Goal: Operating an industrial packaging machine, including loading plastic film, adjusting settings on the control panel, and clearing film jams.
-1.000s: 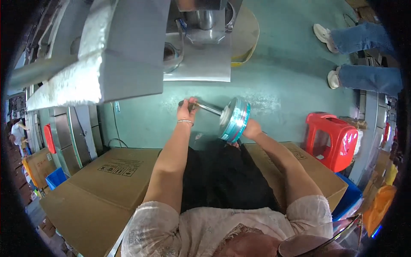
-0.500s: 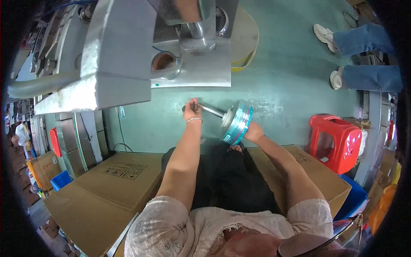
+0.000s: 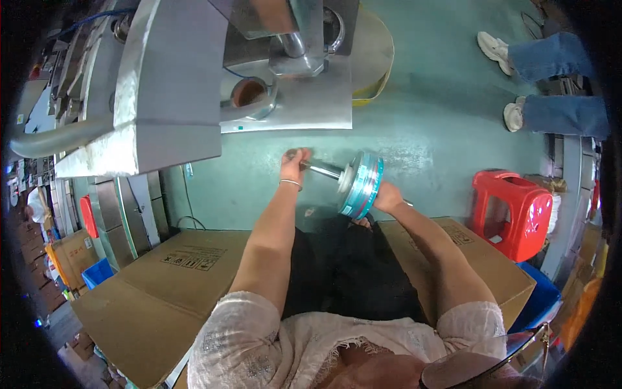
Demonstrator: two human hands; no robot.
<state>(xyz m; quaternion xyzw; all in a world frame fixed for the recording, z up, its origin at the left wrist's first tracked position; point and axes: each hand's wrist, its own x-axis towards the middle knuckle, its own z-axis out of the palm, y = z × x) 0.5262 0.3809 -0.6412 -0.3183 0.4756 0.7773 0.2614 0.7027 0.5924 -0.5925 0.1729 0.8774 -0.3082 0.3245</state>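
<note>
Just past my knees, a metal rod (image 3: pixel 324 170) carries a wide roll of teal printed tape or film (image 3: pixel 361 187) with a white hub on its left face. My left hand (image 3: pixel 295 165) is closed round the rod's left end, and its fingers cover that tip. On the roll's far right side, my right hand (image 3: pixel 389 196) is closed, with a thin metal end sticking out behind it. The roll hides most of those right fingers. The rod slants slightly down to the right, held above the green floor.
A metal machine (image 3: pixel 175 78) with a steel plate (image 3: pixel 311 113) stands ahead on the left. Cardboard boxes (image 3: pixel 155 272) flank my legs. To the right are a red plastic stool (image 3: pixel 512 214) and a blue bin (image 3: pixel 538 295). Another person's jeans and white shoes (image 3: pixel 495 52) appear at upper right.
My left hand has turned and now covers the dark rod end that stuck out beside it. A thin metal end now shows behind my right hand. The roll has barely moved.
</note>
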